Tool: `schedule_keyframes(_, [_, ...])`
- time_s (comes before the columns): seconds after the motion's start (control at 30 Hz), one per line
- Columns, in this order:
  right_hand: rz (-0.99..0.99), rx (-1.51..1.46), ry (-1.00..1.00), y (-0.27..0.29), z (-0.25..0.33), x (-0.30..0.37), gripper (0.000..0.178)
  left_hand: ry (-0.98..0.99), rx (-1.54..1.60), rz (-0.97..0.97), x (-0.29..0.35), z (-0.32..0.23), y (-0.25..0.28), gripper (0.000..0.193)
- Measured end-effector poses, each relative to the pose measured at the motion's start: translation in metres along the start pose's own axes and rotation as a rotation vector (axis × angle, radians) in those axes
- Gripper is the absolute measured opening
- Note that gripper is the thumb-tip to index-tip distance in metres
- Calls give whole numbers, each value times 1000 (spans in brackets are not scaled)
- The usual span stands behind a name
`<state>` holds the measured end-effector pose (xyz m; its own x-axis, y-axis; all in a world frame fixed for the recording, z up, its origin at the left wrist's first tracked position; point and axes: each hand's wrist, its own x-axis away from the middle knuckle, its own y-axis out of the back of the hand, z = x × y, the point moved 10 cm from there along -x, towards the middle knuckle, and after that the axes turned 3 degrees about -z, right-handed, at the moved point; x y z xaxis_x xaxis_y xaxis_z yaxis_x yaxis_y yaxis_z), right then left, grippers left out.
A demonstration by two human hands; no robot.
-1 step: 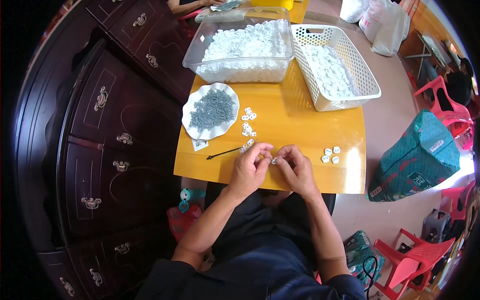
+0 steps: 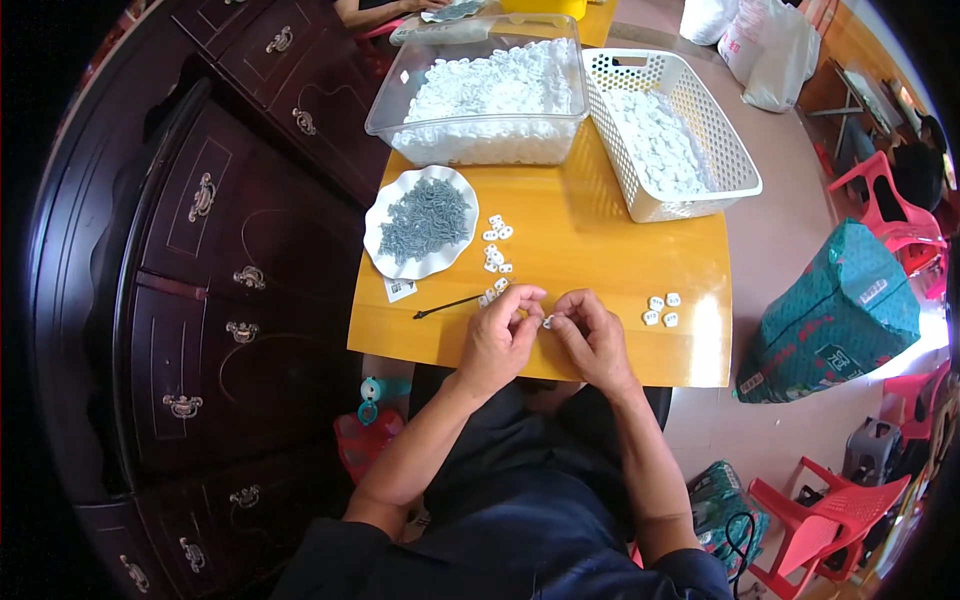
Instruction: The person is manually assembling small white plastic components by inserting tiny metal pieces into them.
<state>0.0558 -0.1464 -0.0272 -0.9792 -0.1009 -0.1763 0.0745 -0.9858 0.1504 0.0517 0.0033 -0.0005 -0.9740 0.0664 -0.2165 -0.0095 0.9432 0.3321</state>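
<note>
Dark wooden cabinet [image 2: 270,310] at left — pale floor [image 2: 695,440], red plastic chairs [image 2: 850,508] at right

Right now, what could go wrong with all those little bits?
The small white piece pinched in the right hand might slip and drop, since that hand is near the front edge of the table.

The wavy white plate sits by the left edge, so a bump might spill its grey pieces.
</note>
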Motion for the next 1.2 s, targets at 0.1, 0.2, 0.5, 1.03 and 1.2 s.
schedule_keyframes(0.1, [-2,8,16,-2,-1,1,13,-7,-4,1,1,0,0,33])
schedule_keyframes(0.2, [-12,0,29,-2,1,1,13,-5,1,2,1,1,0,33])
schedule_keyframes(0.5, [-19,26,26,0,1,1,14,-29,-46,0,-2,-5,-1,33])
schedule_keyframes(1.03, [-55,-60,-10,5,-10,2,14,-56,-351,20,-52,-12,41,20])
schedule_keyframes(1.2, [-55,-65,-1,3,-7,1,14,-285,-722,13,-91,-15,43,14])
